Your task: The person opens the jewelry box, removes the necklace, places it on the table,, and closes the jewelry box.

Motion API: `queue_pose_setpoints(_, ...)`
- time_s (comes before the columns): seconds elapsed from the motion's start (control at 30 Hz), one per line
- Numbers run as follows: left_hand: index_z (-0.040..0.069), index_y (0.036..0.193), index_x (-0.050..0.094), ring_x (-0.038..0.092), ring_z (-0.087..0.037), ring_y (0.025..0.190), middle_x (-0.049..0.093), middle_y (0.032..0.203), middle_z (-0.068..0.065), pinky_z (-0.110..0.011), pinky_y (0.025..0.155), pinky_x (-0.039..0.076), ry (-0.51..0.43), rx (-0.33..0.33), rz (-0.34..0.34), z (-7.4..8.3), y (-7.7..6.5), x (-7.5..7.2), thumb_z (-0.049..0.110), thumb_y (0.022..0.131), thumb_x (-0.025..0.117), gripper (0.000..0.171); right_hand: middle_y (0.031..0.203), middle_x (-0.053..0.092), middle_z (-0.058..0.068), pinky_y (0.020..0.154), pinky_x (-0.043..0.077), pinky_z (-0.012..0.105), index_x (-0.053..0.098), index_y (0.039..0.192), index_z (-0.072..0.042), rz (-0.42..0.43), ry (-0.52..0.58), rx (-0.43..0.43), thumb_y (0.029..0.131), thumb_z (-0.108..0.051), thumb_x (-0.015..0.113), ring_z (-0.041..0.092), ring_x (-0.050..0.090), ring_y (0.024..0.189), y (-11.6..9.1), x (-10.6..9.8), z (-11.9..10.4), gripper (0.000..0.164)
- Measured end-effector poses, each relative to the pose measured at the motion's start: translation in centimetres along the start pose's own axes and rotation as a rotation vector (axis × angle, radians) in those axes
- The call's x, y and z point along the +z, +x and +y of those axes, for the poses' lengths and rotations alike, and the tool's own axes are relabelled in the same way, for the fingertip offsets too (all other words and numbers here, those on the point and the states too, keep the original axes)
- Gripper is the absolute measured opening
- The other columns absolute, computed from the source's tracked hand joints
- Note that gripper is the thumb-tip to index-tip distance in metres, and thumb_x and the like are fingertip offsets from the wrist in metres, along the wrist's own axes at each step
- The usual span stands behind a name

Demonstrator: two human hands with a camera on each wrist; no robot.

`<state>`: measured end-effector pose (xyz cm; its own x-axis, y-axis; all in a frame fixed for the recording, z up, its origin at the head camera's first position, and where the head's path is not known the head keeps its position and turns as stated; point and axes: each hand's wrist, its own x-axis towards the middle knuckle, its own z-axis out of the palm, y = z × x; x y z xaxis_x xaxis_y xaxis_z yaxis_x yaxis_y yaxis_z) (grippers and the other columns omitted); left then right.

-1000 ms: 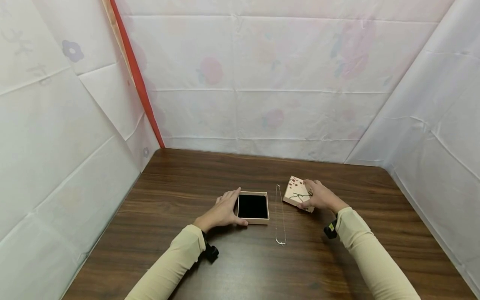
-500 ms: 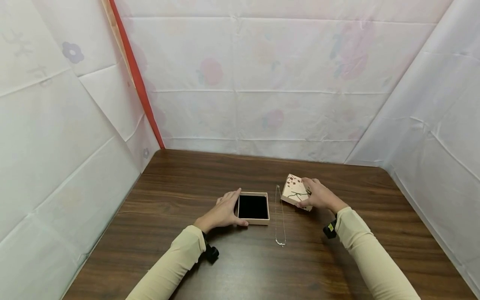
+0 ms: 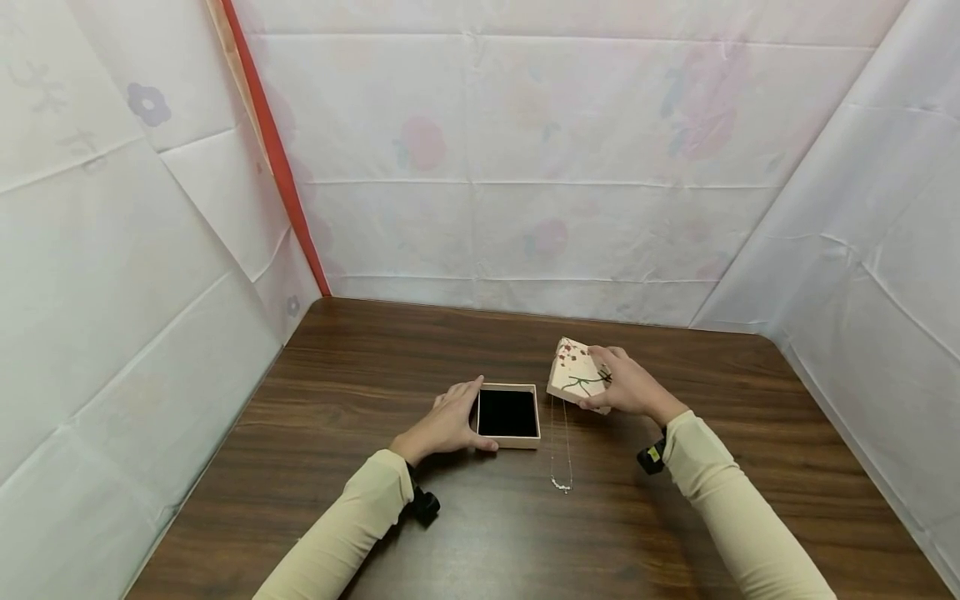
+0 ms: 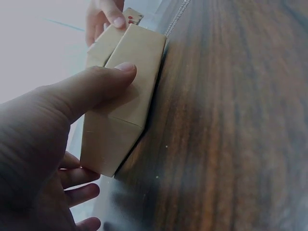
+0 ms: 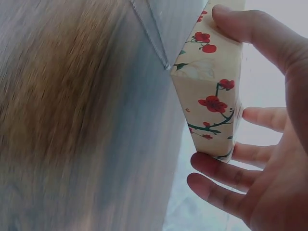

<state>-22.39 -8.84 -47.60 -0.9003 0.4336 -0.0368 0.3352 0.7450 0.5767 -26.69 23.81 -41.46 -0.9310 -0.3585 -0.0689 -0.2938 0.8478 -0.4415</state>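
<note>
An open cream box base [image 3: 517, 443] with a black insert [image 3: 507, 413] lies on the table. My left hand [image 3: 447, 423] grips it from the left, its thumb along the near wall, as the left wrist view also shows. Held between thumb and fingers of my right hand [image 3: 633, 386] is the cream box lid [image 3: 573, 379], printed with red blossoms and dark branches. It tilts slightly and overlaps the far end of a thin silver necklace [image 3: 561, 485], hiding the clasp in the head view. The necklace's pendant part points toward me. In the right wrist view, the chain [image 5: 149, 33] runs close by the lid's corner.
The dark wood-grain table [image 3: 390, 342] carries these things. White printed sheeting [image 3: 480, 225] hangs behind it and at both sides, with a red strip [image 3: 273, 158] at the back left corner. Both wrists wear small black cameras.
My right hand has carried the lid left and away from me, over the far end of the necklace. My left hand and the box base have stayed put.
</note>
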Motion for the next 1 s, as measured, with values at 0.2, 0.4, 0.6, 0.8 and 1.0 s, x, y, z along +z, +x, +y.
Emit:
queue_pose_setpoints(0.2,0.005,0.156,0.016,0.025,-0.037,0.146,0.03,0.158,-0.016,-0.064,0.113,0.021,-0.005,-0.006,-0.001,0.1,0.0,0.0,0.051,0.07,0.084,0.119,0.147,0.034,0.028,0.1,0.041,0.061,0.034,0.15,-0.007,0.037,0.001,-0.064,0.071,-0.043,0.085,0.046,0.044,0.13,0.3,0.2,-1.4,0.101)
queue_pose_setpoints(0.4,0.005,0.156,0.015,0.025,-0.037,0.146,0.03,0.158,-0.016,-0.064,0.113,0.021,-0.004,-0.007,0.002,0.1,-0.1,-0.1,0.051,0.07,0.084,0.119,0.147,0.035,0.026,0.099,0.041,0.06,0.035,0.15,-0.01,0.027,0.02,-0.089,0.069,-0.041,0.087,0.045,0.045,0.129,0.6,0.5,-2.5,0.101)
queue_pose_setpoints(0.6,0.005,0.156,0.014,0.025,-0.037,0.145,0.03,0.157,-0.016,-0.063,0.113,0.022,0.001,-0.009,0.004,0.0,-0.2,0.0,0.053,0.07,0.083,0.12,0.147,0.037,0.023,0.099,0.043,0.057,0.035,0.15,-0.011,0.003,0.029,-0.117,0.068,-0.041,0.087,0.042,0.048,0.127,0.7,1.1,-3.4,0.102)
queue_pose_setpoints(0.8,0.005,0.156,0.014,0.025,-0.037,0.145,0.03,0.157,-0.016,-0.063,0.113,0.022,0.007,-0.008,0.006,0.0,-0.2,0.0,0.053,0.07,0.083,0.121,0.144,0.04,0.022,0.096,0.045,0.055,0.035,0.15,-0.013,-0.017,0.018,-0.167,0.069,-0.043,0.086,0.039,0.051,0.124,0.5,1.3,-4.8,0.1)
queue_pose_setpoints(1.0,0.004,0.156,0.013,0.025,-0.037,0.145,0.03,0.157,-0.017,-0.062,0.113,0.022,0.019,-0.008,0.004,-0.1,-0.1,0.0,0.054,0.07,0.083,0.122,0.143,0.041,0.022,0.096,0.045,0.055,0.038,0.149,-0.012,-0.02,0.018,-0.195,0.068,-0.042,0.087,0.039,0.051,0.124,0.5,1.6,-5.5,0.099)
